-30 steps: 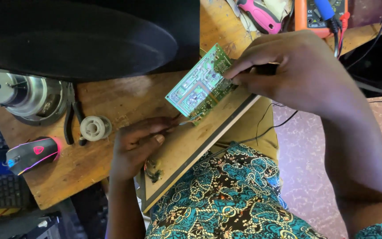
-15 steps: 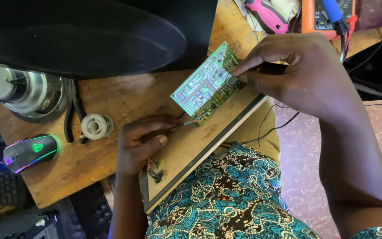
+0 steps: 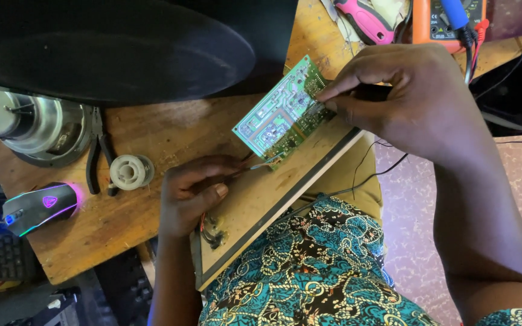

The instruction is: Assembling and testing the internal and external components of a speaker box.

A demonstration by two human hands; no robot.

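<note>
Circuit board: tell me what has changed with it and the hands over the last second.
Little changed. The right hand still pinches the upper edge of the green circuit board, held tilted over the wooden board. The left hand keeps a thin wire at the board's lower corner. The apparent shift is mostly head-camera movement. Mouse, solder spool and pliers stayed put.
</note>
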